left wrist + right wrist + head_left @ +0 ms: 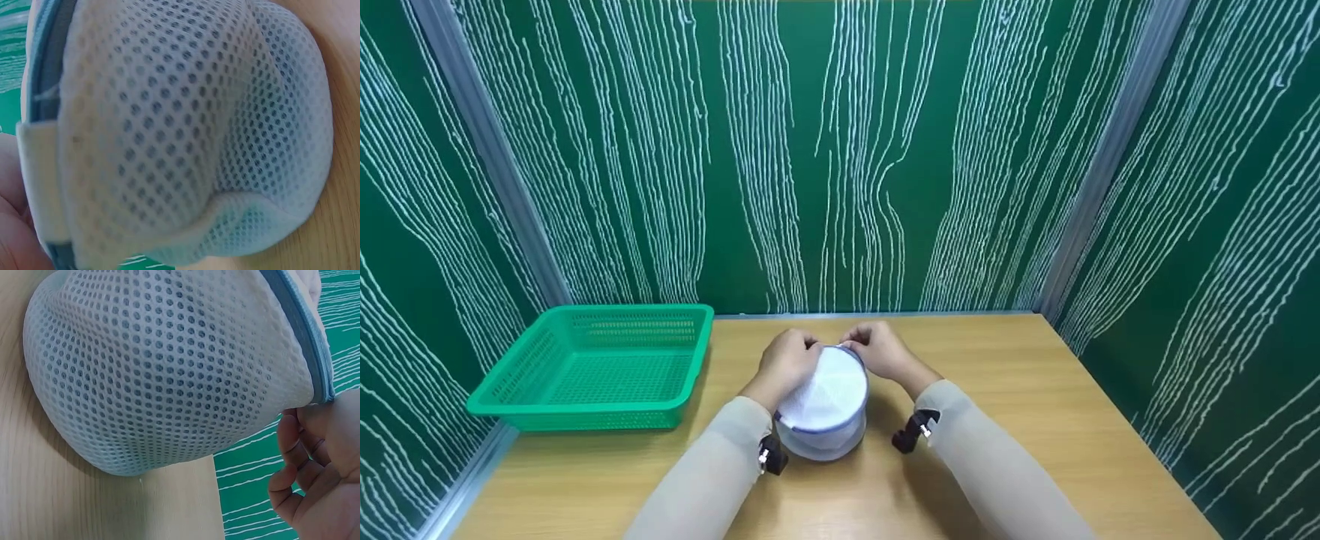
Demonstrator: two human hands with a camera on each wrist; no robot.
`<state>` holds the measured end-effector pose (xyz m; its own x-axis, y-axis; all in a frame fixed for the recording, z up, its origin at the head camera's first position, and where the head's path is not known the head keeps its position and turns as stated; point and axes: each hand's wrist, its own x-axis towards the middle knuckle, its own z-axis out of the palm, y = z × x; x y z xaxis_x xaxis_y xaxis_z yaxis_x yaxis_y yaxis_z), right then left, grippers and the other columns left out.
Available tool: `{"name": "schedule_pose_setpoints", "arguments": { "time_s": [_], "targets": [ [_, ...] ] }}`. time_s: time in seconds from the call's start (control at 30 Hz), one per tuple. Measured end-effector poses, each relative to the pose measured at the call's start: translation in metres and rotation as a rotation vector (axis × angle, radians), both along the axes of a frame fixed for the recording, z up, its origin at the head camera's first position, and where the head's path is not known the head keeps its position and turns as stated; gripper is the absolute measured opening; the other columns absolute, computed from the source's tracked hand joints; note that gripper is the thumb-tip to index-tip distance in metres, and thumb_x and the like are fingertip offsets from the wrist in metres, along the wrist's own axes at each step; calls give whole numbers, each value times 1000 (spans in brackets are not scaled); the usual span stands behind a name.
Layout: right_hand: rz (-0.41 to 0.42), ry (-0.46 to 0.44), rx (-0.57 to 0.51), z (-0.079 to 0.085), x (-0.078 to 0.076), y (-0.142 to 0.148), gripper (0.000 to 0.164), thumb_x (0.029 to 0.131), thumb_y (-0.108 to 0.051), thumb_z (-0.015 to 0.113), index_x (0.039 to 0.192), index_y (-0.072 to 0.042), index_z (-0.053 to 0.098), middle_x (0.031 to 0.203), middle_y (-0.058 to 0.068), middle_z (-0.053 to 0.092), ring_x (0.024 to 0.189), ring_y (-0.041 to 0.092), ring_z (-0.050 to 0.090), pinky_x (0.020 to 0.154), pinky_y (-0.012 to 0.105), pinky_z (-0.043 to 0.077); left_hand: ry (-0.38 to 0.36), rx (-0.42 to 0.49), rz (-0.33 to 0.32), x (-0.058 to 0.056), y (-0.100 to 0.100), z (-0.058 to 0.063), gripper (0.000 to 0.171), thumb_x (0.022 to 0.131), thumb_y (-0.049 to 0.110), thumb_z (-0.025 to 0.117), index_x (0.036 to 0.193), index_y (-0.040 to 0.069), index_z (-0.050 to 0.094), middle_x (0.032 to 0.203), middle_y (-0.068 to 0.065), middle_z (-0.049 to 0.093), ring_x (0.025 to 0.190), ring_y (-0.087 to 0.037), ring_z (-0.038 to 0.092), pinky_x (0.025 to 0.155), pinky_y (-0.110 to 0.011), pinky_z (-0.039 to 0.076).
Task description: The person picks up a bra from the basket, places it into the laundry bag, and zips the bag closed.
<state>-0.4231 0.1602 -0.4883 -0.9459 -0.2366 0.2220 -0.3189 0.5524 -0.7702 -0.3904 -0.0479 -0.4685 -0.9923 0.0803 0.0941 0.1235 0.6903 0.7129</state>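
A white mesh laundry bag point(821, 397), drum-shaped with a blue-grey zipper edge round its top, stands on the table before me. My left hand point(791, 360) grips the far left part of its rim. On the far right of the rim, my right hand point(885, 351) pinches the edge between thumb and finger. The right wrist view shows that hand's point(332, 467) other fingers loosely curled beneath the zipper point(301, 332). A pale fabric tab point(42, 180) covers part of the zipper band in the left wrist view. The left fingertips are mostly hidden behind the bag.
On the left of the wooden table point(997, 390) stands a green plastic basket point(682, 409) with perforated sides. Green panels point(810, 150) with white wavy lines rise behind the table and at both sides. Each sleeved wrist carries a small black camera mount point(911, 433).
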Motion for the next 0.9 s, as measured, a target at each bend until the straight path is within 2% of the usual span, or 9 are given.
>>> {"name": "schedule_pose_setpoints", "arguments": {
  "time_s": [0.27,0.53,0.73,0.9],
  "targets": [
    [-17,-33,-7,-2,3,-1,10,106,-1,75,104,-5,85,104,10,85,97,17,77,92,36,67,-8,-26,-13,-6,-1,-8,17,113,22,70,109,16,85,117,-5,82,114,-27,74,106,-50,61],
    [-9,-51,-7,-1,3,0,9,106,-2,75,105,-3,84,102,11,84,92,15,75,88,33,66,-20,-13,10,-5,-2,-10,18,114,23,69,108,17,84,115,-5,81,111,-26,73,105,-49,61],
    [-11,-76,-9,-1,2,2,10,107,-2,74,105,-5,84,101,10,83,91,15,72,86,31,64,-51,-13,39,-2,-5,-10,19,115,25,67,113,16,84,116,-5,80,110,-26,72,105,-48,62],
    [-43,-67,-16,-4,1,7,12,108,-2,74,102,-6,83,99,8,82,88,15,68,79,27,59,-57,-54,82,-2,-10,-11,22,117,27,65,119,15,83,120,-5,79,115,-26,73,109,-49,61]
  ]
}}
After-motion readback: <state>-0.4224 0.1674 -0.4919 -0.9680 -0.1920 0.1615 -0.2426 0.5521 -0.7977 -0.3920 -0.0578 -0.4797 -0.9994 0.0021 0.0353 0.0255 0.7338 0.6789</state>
